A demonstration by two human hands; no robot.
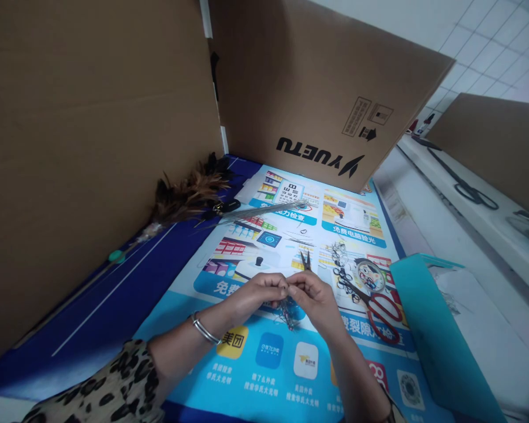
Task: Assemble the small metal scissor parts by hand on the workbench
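Note:
In the middle of the printed mat, my left hand (270, 289) is closed in a pinch, its fingertips meeting those of my right hand (312, 296). A small tangled bunch of thin, shiny strands with reddish bits (287, 316) hangs just below the left fingers. My right hand is also closed in a pinch; what lies between its fingertips is too small to tell. The pointed dark jaws of pliers (305, 259) stick out beyond my right hand. Their handles are hidden, so I cannot tell whether the hand holds them.
Red-handled scissors (381, 314) lie right, by dark wire loops (341, 264) and a round clear dish (370, 275). A teal box (441, 335) stands beyond. Thin metal rods (268, 208) and a feather duster (189, 191) lie behind left. Cardboard panels (317, 76) wall the back and left.

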